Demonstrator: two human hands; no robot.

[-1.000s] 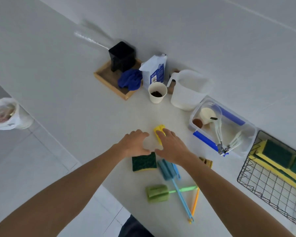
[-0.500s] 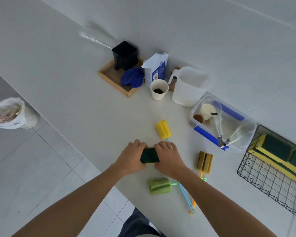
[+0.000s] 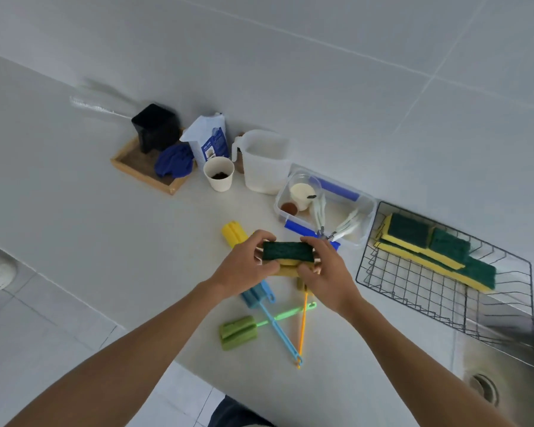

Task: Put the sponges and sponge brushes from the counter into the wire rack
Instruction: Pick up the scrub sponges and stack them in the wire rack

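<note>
Head view: left hand (image 3: 244, 266) and right hand (image 3: 327, 272) both clamped on a green-and-yellow sponge (image 3: 288, 253), held above the counter (image 3: 105, 241), left of the wire rack (image 3: 413, 291). Possibly off the surface; hard to tell. Sponge brushes (image 3: 238, 332) nearer than the rack.

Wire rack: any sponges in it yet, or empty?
Not empty. The wire rack already holds several green-and-yellow sponges along its far side.
</note>
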